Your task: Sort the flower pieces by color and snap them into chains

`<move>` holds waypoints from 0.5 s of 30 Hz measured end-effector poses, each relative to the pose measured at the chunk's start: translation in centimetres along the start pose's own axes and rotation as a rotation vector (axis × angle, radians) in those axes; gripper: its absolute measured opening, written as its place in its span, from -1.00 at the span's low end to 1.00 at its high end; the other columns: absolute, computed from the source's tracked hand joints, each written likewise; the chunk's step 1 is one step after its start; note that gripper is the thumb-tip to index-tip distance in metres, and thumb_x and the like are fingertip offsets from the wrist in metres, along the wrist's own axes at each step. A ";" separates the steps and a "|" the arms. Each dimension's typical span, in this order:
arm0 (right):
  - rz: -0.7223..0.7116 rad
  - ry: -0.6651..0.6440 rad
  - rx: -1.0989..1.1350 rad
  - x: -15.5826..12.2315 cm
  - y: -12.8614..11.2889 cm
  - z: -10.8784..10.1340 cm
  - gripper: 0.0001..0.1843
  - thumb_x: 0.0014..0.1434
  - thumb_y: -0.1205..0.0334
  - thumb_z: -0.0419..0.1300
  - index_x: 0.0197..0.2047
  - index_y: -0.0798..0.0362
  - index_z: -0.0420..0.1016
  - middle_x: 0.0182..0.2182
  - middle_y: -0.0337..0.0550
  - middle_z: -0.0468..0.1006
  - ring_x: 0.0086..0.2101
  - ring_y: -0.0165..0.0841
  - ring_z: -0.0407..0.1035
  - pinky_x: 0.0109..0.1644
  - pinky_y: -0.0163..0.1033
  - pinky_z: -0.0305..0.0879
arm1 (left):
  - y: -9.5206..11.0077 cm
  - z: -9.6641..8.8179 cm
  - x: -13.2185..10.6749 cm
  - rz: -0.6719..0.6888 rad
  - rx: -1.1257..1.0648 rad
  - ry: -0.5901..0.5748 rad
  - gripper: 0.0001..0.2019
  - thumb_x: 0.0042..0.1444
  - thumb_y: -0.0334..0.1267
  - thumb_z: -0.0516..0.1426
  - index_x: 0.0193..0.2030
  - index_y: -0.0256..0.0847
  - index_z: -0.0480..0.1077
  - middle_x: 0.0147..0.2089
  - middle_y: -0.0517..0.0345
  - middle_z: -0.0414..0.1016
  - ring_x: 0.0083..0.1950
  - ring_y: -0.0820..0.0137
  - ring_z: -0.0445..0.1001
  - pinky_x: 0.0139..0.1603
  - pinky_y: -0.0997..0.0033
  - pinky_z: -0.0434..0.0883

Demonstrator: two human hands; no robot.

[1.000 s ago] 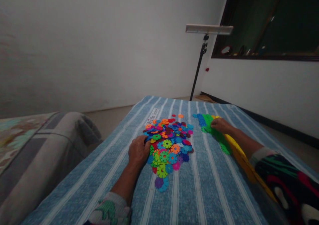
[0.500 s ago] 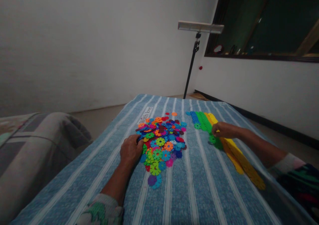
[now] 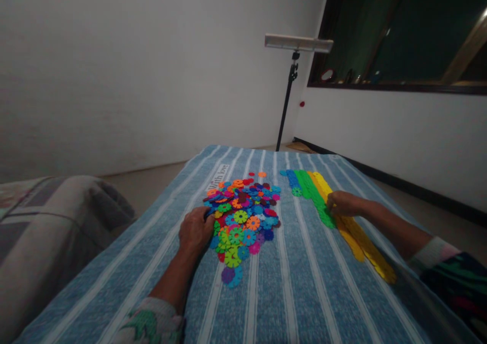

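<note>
A heap of small coloured plastic flower discs [image 3: 243,217] lies on a blue striped cloth [image 3: 297,283]. My left hand [image 3: 195,230] rests at the heap's left edge, fingers curled into the discs; what they hold is hidden. To the right, discs are laid in rows by colour: a short blue row [image 3: 292,179], a green row [image 3: 314,197] and a long yellow row [image 3: 361,240]. My right hand [image 3: 340,204] sits where the green and yellow rows meet, fingers closed in a pinch at the green row's near end.
A lamp bar on a black stand [image 3: 287,95] rises behind the cloth's far edge. A grey folded blanket [image 3: 49,232] lies to the left. A dark window [image 3: 403,34] fills the right wall. A white label [image 3: 218,176] is on the cloth.
My right hand drew back along the green row from its far end to its near end. The left hand stayed at the heap's edge. The view shifted slightly right.
</note>
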State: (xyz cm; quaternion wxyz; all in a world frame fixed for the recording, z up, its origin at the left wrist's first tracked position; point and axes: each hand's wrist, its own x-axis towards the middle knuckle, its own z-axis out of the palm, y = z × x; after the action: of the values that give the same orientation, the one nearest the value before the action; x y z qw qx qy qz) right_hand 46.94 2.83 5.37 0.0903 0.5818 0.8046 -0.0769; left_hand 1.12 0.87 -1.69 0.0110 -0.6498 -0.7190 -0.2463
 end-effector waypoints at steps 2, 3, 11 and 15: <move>0.012 0.026 -0.009 0.3 0.0 -0.1 -0.77 0.02 0.41 0.23 -0.31 0.01 0.69 -0.22 -0.09 0.68 -0.16 -0.23 0.53 -0.11 -0.30 0.30 | 0.0 0.0 0.0 0.002 -0.003 -0.001 -0.58 0.18 -0.15 -0.02 0.03 -0.23 0.52 0.07 -0.05 0.58 0.09 0.16 0.51 0.09 0.24 0.42; 0.010 0.042 -0.012 0.6 -0.1 -0.2 -0.77 0.04 0.40 0.22 -0.29 0.01 0.69 -0.21 -0.08 0.68 -0.15 -0.22 0.52 -0.09 -0.29 0.30 | 0.0 0.0 0.0 0.003 -0.005 0.000 -0.58 0.18 -0.15 -0.02 0.03 -0.23 0.52 0.07 -0.06 0.58 0.09 0.16 0.51 0.09 0.24 0.42; 0.032 0.251 -0.045 4.7 -3.1 0.0 -0.63 0.22 0.28 0.16 0.08 0.04 0.57 0.02 0.03 0.57 0.06 -0.16 0.42 0.09 -0.23 0.27 | -0.3 0.1 -0.1 0.013 -0.013 0.021 -0.62 0.17 -0.16 -0.01 -0.01 -0.16 0.53 0.06 0.01 0.60 0.07 0.18 0.51 0.10 0.25 0.41; 0.041 0.265 -0.074 7.1 -4.1 0.6 -0.52 0.23 0.29 0.14 0.22 0.07 0.46 0.05 0.10 0.52 0.10 -0.12 0.37 0.12 -0.18 0.25 | -0.3 -0.1 -0.2 0.006 -0.029 0.000 -0.59 0.17 -0.17 -0.02 0.01 -0.24 0.52 0.06 -0.06 0.59 0.08 0.16 0.51 0.10 0.22 0.42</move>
State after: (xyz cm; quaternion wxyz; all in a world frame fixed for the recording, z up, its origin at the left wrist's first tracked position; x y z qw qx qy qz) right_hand 40.95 7.96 3.22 0.0062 0.5993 0.7998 0.0321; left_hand 0.79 0.67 -1.73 0.0023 -0.6522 -0.7133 -0.2565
